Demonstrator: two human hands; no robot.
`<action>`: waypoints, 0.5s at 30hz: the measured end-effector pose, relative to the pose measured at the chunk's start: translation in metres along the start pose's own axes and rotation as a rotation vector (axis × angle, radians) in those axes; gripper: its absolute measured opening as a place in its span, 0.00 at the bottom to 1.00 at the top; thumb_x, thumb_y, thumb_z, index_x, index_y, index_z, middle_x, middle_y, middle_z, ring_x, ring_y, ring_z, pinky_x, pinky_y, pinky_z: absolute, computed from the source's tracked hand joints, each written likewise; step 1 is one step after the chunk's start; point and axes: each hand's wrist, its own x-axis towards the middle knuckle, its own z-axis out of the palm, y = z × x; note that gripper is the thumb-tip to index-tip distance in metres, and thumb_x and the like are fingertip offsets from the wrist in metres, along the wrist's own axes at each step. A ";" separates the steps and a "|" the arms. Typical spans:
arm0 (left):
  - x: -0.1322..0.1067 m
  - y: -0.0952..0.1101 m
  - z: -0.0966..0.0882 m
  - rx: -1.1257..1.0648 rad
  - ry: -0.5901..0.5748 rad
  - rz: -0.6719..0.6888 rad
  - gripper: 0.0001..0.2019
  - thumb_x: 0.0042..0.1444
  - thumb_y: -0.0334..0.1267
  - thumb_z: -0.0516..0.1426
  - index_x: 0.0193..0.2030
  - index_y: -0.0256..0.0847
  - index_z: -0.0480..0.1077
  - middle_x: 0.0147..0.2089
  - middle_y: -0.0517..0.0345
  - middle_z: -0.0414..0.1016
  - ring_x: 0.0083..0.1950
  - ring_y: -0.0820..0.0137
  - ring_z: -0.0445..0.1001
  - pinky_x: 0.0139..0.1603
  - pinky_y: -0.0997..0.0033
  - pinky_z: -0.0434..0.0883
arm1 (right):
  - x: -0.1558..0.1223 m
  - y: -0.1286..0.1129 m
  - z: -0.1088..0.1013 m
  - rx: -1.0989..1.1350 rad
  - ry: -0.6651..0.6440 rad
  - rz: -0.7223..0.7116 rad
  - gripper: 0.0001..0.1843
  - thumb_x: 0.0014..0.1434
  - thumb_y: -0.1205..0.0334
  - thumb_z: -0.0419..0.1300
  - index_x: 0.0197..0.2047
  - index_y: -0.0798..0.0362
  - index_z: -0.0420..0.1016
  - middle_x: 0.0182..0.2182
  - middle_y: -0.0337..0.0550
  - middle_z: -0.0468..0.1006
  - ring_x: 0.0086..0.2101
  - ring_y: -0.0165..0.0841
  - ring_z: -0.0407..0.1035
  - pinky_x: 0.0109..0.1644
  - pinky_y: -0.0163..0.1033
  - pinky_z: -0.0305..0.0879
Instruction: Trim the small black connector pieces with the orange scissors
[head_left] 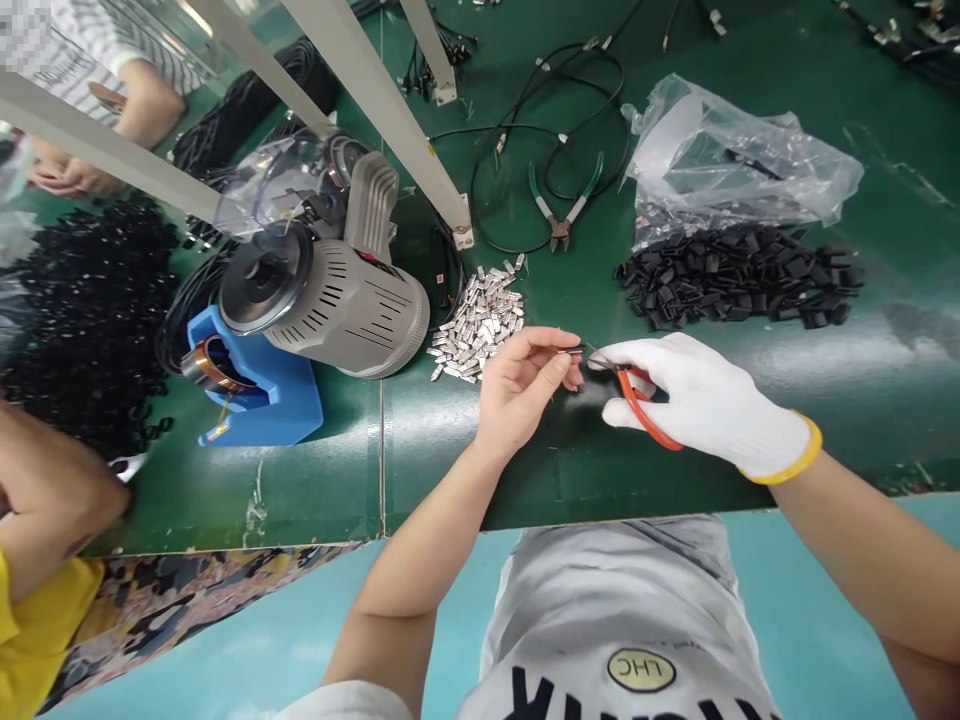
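Note:
My bare left hand [521, 385] pinches a small dark part [576, 350] between thumb and fingers, just above the green table's front edge. My right hand [705, 400], in a white glove with a yellow cuff, is closed round orange-handled pliers [641, 405]. The pliers' tip meets the small part between the two hands. A heap of small silver metal shells [480, 320] lies just behind my left hand. A pile of black plastic pieces [739, 275] lies behind my right hand.
A grey machine [337, 290] and a blue tape holder [255, 385] stand at left on the green table [675, 480]. Green-handled pliers [562, 205], black cables [525, 130] and a clear plastic bag [735, 160] lie further back. Other people's arms show at far left.

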 end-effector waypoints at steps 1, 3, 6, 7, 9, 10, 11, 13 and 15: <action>0.000 0.000 0.000 -0.004 -0.008 -0.007 0.12 0.60 0.42 0.67 0.46 0.40 0.77 0.33 0.57 0.78 0.33 0.72 0.78 0.36 0.71 0.77 | 0.000 0.000 0.001 -0.013 0.016 -0.017 0.24 0.61 0.46 0.64 0.57 0.45 0.77 0.35 0.39 0.81 0.35 0.38 0.73 0.42 0.42 0.67; -0.001 0.000 0.001 -0.008 -0.025 -0.020 0.12 0.60 0.42 0.66 0.46 0.40 0.77 0.33 0.56 0.78 0.34 0.72 0.78 0.35 0.71 0.76 | 0.000 0.001 0.001 -0.037 0.037 -0.038 0.22 0.62 0.46 0.63 0.56 0.46 0.78 0.32 0.39 0.80 0.34 0.37 0.73 0.42 0.42 0.65; -0.002 -0.002 0.002 0.003 -0.043 -0.038 0.12 0.61 0.43 0.65 0.47 0.39 0.76 0.32 0.56 0.78 0.33 0.72 0.78 0.36 0.70 0.77 | 0.000 0.002 0.003 -0.067 0.060 -0.056 0.21 0.64 0.46 0.62 0.54 0.48 0.78 0.30 0.38 0.79 0.31 0.37 0.71 0.42 0.42 0.63; -0.003 -0.003 0.002 0.004 -0.044 -0.041 0.12 0.61 0.43 0.65 0.47 0.39 0.76 0.33 0.56 0.78 0.33 0.71 0.78 0.36 0.70 0.77 | 0.001 0.002 0.003 -0.080 0.066 -0.060 0.20 0.64 0.46 0.61 0.54 0.48 0.79 0.29 0.38 0.79 0.30 0.37 0.70 0.42 0.43 0.63; -0.004 -0.005 0.002 0.000 -0.039 -0.046 0.12 0.61 0.43 0.65 0.47 0.39 0.76 0.33 0.56 0.78 0.33 0.71 0.78 0.36 0.69 0.78 | 0.001 0.002 0.004 -0.106 0.074 -0.066 0.19 0.66 0.47 0.60 0.54 0.48 0.79 0.29 0.38 0.78 0.29 0.36 0.69 0.42 0.43 0.61; -0.004 -0.006 0.002 -0.005 -0.035 -0.045 0.12 0.61 0.43 0.65 0.47 0.39 0.76 0.33 0.56 0.78 0.34 0.71 0.79 0.36 0.69 0.78 | 0.002 0.003 0.004 -0.116 0.077 -0.069 0.19 0.66 0.47 0.59 0.53 0.48 0.79 0.28 0.38 0.78 0.29 0.36 0.68 0.42 0.43 0.60; -0.004 -0.007 0.003 -0.011 -0.030 -0.042 0.12 0.61 0.43 0.65 0.47 0.39 0.76 0.33 0.56 0.79 0.34 0.71 0.79 0.36 0.69 0.78 | 0.002 0.003 0.005 -0.124 0.077 -0.073 0.19 0.67 0.47 0.58 0.53 0.48 0.79 0.28 0.38 0.77 0.28 0.36 0.68 0.41 0.43 0.60; -0.005 -0.007 0.003 -0.012 -0.023 -0.037 0.12 0.61 0.42 0.65 0.47 0.39 0.76 0.33 0.55 0.79 0.34 0.71 0.79 0.37 0.69 0.78 | 0.002 0.005 0.005 -0.133 0.075 -0.084 0.18 0.67 0.47 0.58 0.52 0.48 0.79 0.27 0.37 0.77 0.28 0.35 0.67 0.41 0.43 0.58; -0.005 -0.008 0.003 0.001 -0.011 -0.038 0.12 0.61 0.42 0.65 0.47 0.38 0.76 0.33 0.55 0.79 0.34 0.71 0.79 0.37 0.69 0.78 | 0.003 0.007 0.005 -0.141 0.069 -0.093 0.17 0.67 0.47 0.58 0.51 0.48 0.79 0.26 0.37 0.76 0.27 0.34 0.66 0.40 0.43 0.57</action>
